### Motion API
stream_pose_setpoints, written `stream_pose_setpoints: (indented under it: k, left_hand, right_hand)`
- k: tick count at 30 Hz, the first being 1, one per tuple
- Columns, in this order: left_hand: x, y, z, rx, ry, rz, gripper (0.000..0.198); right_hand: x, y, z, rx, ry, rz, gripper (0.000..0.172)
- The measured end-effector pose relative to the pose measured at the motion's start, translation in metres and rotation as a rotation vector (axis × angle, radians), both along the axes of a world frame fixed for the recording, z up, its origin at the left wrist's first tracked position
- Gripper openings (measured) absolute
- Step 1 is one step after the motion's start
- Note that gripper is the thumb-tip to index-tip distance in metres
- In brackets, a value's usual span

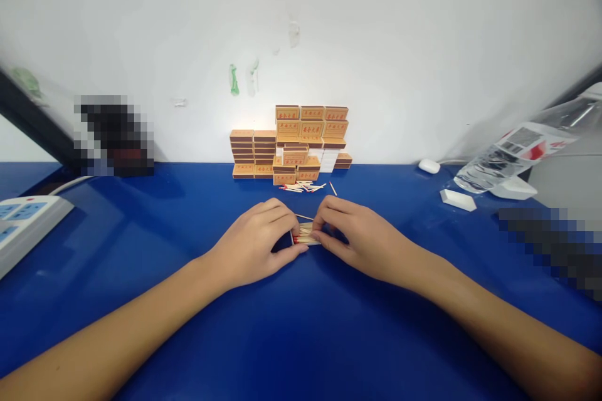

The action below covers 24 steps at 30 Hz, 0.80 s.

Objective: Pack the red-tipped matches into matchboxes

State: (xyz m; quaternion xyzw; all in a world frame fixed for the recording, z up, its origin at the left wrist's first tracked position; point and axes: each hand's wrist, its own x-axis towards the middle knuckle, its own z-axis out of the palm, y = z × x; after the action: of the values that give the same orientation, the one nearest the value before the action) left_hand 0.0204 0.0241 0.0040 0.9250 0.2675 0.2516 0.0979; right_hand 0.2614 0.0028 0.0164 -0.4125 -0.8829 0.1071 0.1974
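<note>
A small open tray of matches [305,235] lies on the blue table between my hands, its red match heads toward the left. My left hand [261,239] grips the tray's left end, thumb at the near side and fingers at the far side. The fingertips of my right hand [355,232] are pinched together over the tray's right part, at the matches; what they hold is too small to tell. One match [305,217] lies just beyond the tray. Farther back is a loose pile of matches [301,187], in front of stacked matchboxes [311,130].
A power strip [35,225] is at the left edge. Toward the right are a white earphone case [429,166], a white block [458,200] and a tilted plastic bottle [517,147]. Pixelated dark objects stand on both sides. The wall [399,44] rises behind the matchboxes.
</note>
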Motion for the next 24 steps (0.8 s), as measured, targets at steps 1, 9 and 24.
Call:
stream_pose_setpoints:
  k: [1,9,24]
  left_hand:
    - [0.0,-0.0001,-0.0001,0.001,0.002,0.002,0.015]
    - [0.0007,-0.0007,0.0005,0.005,0.004,0.007,0.015]
    - [-0.0003,0.0,-0.0003,-0.003,0.011,0.002,0.018]
  right_hand:
    - [-0.0007,-0.0008,0.0001,-0.008,0.002,-0.006,0.007]
    - [0.0003,-0.0031,0.0,-0.004,0.034,0.048,0.014]
    - [0.0007,0.0016,-0.0024,0.034,-0.003,0.059,0.016]
